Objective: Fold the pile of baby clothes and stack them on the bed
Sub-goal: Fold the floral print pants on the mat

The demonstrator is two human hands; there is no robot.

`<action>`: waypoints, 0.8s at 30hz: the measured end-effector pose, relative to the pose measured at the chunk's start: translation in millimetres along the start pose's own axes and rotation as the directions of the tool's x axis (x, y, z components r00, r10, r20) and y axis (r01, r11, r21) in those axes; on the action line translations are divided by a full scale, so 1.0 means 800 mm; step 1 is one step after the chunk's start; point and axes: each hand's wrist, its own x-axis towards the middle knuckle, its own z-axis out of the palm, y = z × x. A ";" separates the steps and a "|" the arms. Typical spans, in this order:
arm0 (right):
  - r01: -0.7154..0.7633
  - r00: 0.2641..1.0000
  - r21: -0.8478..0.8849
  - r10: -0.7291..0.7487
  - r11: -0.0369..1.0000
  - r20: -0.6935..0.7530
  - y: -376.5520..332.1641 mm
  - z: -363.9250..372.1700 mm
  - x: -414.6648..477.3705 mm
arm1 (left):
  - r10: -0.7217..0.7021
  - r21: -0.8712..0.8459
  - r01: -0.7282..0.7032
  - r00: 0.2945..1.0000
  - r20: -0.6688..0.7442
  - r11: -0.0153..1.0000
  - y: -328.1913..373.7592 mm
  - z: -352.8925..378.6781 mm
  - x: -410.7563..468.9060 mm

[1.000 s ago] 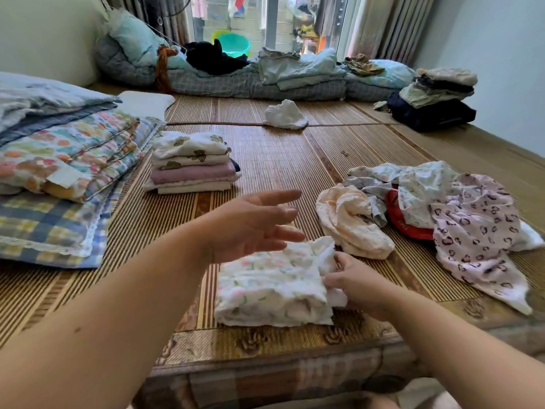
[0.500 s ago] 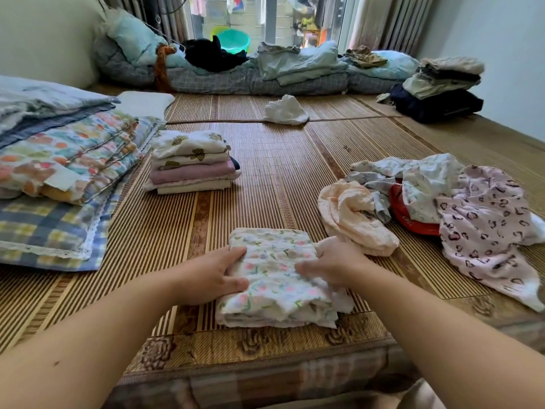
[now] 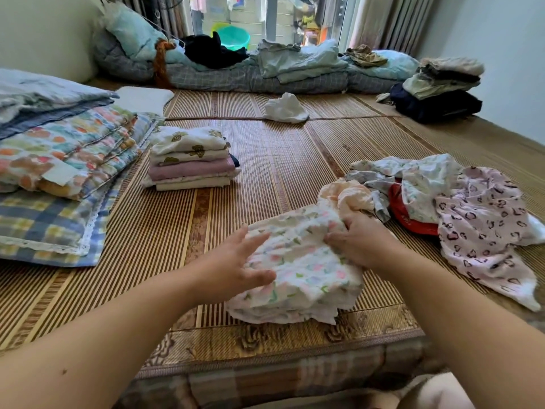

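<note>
A folded floral baby garment lies near the front edge of the bamboo mat, its far edge raised. My left hand grips its left side, thumb on top and fingers spread along the edge. My right hand grips its right far corner with curled fingers. A neat stack of folded baby clothes stands to the back left. An unfolded pile of peach, white, red and pink heart-print pieces lies to the right.
Folded quilts and a plaid blanket fill the left side. A white cloth lies mid-mat. Rolled bedding lines the back by the window, and a stack of adult clothes sits at the back right.
Both hands closed in on the folded floral garment, my left hand coming down from mid-air. They now grip its sides, and it is lifted and shifted slightly right.
</note>
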 end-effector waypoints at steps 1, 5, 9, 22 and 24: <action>-0.055 0.997 -0.083 0.060 0.995 0.053 0.007 0.000 -0.002 | -0.007 0.033 0.006 0.999 0.044 0.999 0.000 0.007 0.003; 0.108 0.993 -0.459 -0.072 0.882 0.095 0.024 0.013 -0.002 | -0.071 0.205 0.033 0.981 0.178 0.978 -0.005 0.030 0.013; 0.347 0.907 -0.479 -0.159 0.807 0.389 0.025 0.023 -0.004 | -0.094 0.327 0.034 0.981 0.170 0.945 -0.008 0.036 0.015; 0.016 0.998 -0.506 -0.044 0.862 -0.043 -0.001 0.038 -0.004 | -0.445 -0.131 0.427 0.876 -0.186 0.895 -0.040 0.002 0.016; -0.101 0.993 -0.460 0.120 0.882 0.013 0.004 0.037 0.006 | -0.424 -0.172 0.413 0.905 -0.031 0.894 -0.025 0.015 0.017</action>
